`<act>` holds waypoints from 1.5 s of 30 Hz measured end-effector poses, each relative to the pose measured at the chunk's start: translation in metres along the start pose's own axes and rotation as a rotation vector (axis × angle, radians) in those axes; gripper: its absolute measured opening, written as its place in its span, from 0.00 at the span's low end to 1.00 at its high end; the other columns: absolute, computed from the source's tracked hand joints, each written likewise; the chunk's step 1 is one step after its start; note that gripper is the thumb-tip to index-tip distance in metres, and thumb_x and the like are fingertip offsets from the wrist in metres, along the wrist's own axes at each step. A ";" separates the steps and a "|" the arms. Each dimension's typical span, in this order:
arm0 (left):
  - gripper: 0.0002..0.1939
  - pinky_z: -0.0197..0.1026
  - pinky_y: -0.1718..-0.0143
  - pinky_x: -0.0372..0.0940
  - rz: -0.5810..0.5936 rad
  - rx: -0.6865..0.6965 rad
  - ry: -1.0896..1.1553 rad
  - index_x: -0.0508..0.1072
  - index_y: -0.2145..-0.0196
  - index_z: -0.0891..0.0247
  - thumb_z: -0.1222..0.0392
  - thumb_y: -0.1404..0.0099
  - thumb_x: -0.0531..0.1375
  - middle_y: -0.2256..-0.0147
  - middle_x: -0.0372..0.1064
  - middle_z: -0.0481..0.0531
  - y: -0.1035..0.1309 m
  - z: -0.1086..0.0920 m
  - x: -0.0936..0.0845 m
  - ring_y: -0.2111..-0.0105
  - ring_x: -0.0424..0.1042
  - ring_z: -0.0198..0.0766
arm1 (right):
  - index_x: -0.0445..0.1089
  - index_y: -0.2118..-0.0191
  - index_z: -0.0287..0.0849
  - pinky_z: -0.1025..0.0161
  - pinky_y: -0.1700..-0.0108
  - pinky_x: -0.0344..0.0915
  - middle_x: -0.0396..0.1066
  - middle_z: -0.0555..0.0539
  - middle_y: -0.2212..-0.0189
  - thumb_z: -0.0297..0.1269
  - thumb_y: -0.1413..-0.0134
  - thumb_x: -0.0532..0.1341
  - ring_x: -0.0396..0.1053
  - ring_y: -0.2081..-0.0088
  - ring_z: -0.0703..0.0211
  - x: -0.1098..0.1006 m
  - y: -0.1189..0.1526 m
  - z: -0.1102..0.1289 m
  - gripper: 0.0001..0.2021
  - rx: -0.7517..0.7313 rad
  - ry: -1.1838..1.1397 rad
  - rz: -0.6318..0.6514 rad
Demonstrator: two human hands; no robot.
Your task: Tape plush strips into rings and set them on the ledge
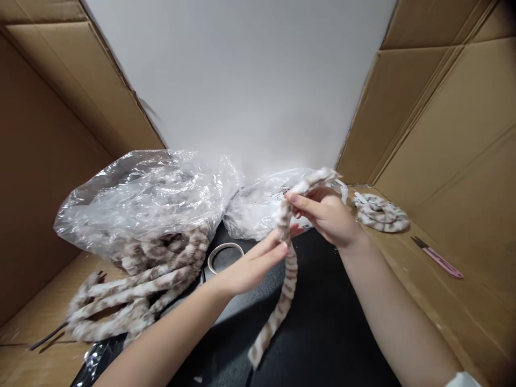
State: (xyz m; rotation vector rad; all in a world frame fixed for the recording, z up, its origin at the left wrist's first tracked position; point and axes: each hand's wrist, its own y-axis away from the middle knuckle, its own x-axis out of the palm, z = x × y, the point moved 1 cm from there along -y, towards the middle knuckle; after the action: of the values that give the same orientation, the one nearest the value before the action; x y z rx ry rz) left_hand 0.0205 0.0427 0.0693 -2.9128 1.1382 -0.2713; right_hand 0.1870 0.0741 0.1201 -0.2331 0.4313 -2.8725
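Note:
A furry white cord with brown spots [288, 279] hangs in front of me, its lower end near the black surface. My right hand [322, 209] is closed on its upper part, thumb and fingers pinching it, while a tail of the cord runs over the fingers to the right. Lower down, my left hand [258, 260] has the cord between its thumb and nearly straight fingers. Behind the hands lies a clear plastic bag [253, 209]. A roll of tape [226, 257] rests just left of my left hand.
At left, a large clear bag [149, 193] spills a heap of furry brown-and-white cords [161, 279]. On the right, a coiled furry cord [381, 212] lies near a pink-handled cutting tool [439, 260]. Cardboard walls [455, 123] stand at both sides, with a black mat [334, 322] below.

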 end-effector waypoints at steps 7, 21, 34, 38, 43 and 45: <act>0.19 0.31 0.80 0.50 -0.258 -0.071 0.237 0.61 0.72 0.63 0.46 0.37 0.61 0.80 0.42 0.38 -0.011 0.009 -0.009 0.82 0.44 0.26 | 0.76 0.73 0.41 0.67 0.69 0.66 0.72 0.51 0.76 0.47 0.66 0.75 0.67 0.73 0.66 0.007 -0.006 -0.025 0.16 0.150 -0.147 -0.052; 0.20 0.34 0.80 0.40 -0.246 -0.039 -0.050 0.60 0.75 0.63 0.46 0.35 0.59 0.80 0.43 0.40 -0.010 0.002 -0.033 0.81 0.42 0.27 | 0.75 0.74 0.41 0.63 0.67 0.68 0.75 0.49 0.75 0.38 0.56 0.70 0.71 0.72 0.61 0.003 -0.003 -0.021 0.07 0.102 0.302 0.046; 0.16 0.35 0.79 0.40 -0.266 -0.006 -0.286 0.71 0.73 0.64 0.48 0.36 0.58 0.82 0.43 0.40 -0.010 -0.006 -0.032 0.81 0.42 0.29 | 0.77 0.72 0.41 0.61 0.65 0.70 0.76 0.48 0.75 0.40 0.60 0.73 0.73 0.70 0.58 0.008 -0.003 -0.035 0.10 0.204 0.205 0.143; 0.17 0.35 0.79 0.39 -0.216 -0.041 -0.283 0.74 0.70 0.64 0.47 0.36 0.59 0.82 0.43 0.40 -0.009 -0.004 -0.036 0.81 0.40 0.29 | 0.78 0.70 0.40 0.61 0.64 0.71 0.77 0.47 0.73 0.41 0.62 0.73 0.74 0.69 0.57 0.005 -0.004 -0.037 0.12 0.254 0.194 0.186; 0.18 0.34 0.80 0.38 -0.215 -0.102 -0.101 0.70 0.72 0.66 0.45 0.38 0.61 0.80 0.42 0.41 -0.011 0.002 -0.039 0.80 0.40 0.28 | 0.78 0.70 0.40 0.59 0.59 0.72 0.79 0.45 0.69 0.40 0.62 0.73 0.76 0.63 0.54 0.006 -0.004 -0.040 0.12 0.247 0.165 0.231; 0.20 0.34 0.80 0.38 -0.229 -0.107 -0.050 0.67 0.75 0.65 0.44 0.38 0.60 0.80 0.41 0.40 -0.012 0.004 -0.040 0.80 0.39 0.28 | 0.77 0.70 0.40 0.58 0.58 0.72 0.79 0.46 0.70 0.40 0.62 0.73 0.76 0.63 0.54 0.007 -0.004 -0.043 0.12 0.231 0.171 0.237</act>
State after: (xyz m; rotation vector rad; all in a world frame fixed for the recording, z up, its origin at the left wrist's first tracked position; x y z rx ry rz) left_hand 0.0001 0.0779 0.0597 -3.1262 0.8377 -0.1414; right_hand 0.1712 0.0873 0.0819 0.0976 0.1407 -2.6853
